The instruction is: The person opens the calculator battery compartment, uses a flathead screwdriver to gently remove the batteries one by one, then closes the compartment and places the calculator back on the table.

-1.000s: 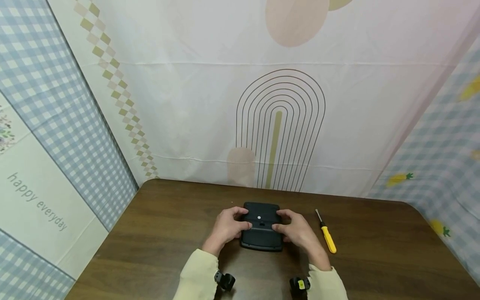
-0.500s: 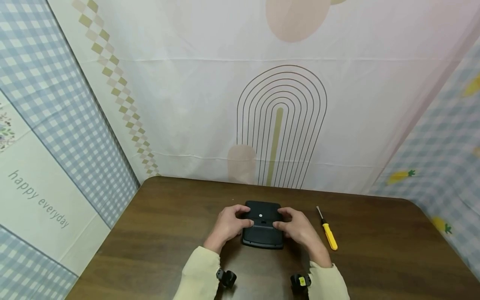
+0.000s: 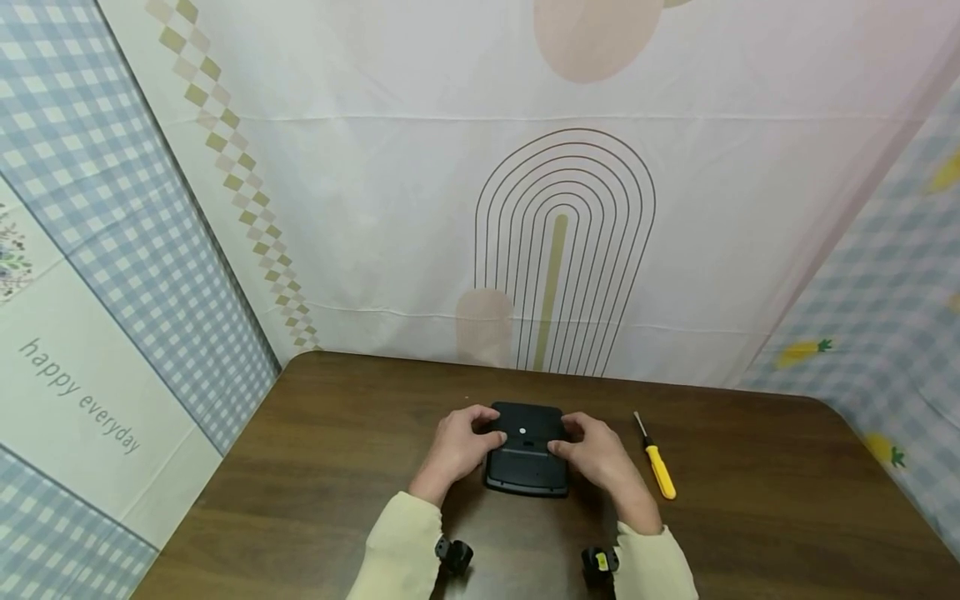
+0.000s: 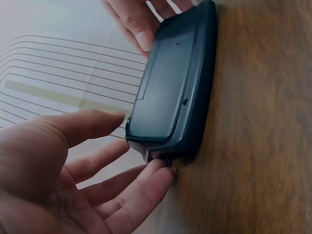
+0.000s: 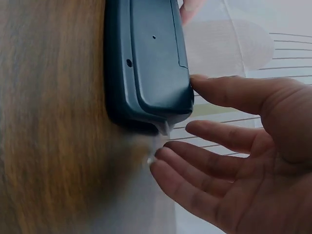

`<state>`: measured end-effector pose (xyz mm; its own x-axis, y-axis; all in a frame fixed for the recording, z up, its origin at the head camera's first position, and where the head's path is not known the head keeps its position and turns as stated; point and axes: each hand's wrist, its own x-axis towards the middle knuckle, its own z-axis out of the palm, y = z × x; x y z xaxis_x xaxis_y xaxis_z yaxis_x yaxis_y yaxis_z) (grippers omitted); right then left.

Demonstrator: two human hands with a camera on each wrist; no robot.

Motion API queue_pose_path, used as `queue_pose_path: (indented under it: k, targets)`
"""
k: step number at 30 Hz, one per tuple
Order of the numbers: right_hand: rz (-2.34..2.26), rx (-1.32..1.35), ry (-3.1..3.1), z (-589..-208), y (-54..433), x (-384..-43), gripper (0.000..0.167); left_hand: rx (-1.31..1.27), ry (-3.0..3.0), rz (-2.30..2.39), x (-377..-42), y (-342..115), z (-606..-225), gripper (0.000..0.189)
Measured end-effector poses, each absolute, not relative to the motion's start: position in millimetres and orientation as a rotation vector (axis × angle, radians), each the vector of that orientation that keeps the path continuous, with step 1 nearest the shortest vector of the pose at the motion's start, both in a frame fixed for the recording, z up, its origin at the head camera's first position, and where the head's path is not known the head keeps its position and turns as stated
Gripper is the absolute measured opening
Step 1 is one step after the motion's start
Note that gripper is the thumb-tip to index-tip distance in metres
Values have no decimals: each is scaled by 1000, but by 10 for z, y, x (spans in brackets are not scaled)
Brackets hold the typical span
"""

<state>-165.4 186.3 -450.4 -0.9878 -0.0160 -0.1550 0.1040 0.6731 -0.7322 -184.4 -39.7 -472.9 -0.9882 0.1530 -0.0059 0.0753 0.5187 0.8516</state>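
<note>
A black calculator (image 3: 527,471) lies back side up on the brown table, with a small round white spot on its back. At its left side my left hand (image 3: 455,446) holds the edge; in the left wrist view the thumb (image 4: 97,122) meets the upper edge and a fingertip reaches the underside. My right hand (image 3: 597,454) holds the right side, thumb on the edge; in the right wrist view its lower fingers (image 5: 195,190) sit loosely by the corner. The calculator's face is hidden.
To the right of the right hand lies a screwdriver (image 3: 659,471) with a yellow handle, tip pointing away. The table (image 3: 315,450) ends at a patterned cloth wall (image 3: 375,233) behind. Each wrist carries a small black camera.
The left thumb has slid slightly away from me along the calculator's edge. Otherwise both hands stay at its sides; the whole view has tilted a little.
</note>
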Motion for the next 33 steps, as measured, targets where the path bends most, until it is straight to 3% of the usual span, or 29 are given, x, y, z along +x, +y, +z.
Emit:
queue_pose_path:
  k: [13, 33]
  targets:
    - [-1070, -261, 2939, -4515, 1754, -1640, 28, 419, 2834, 1250, -1822, -408, -4717, 34]
    - [-1061, -449, 2933, -4592, 1634, -1638, 16, 544, 2830, 1062, -1810, -440, -4745, 37]
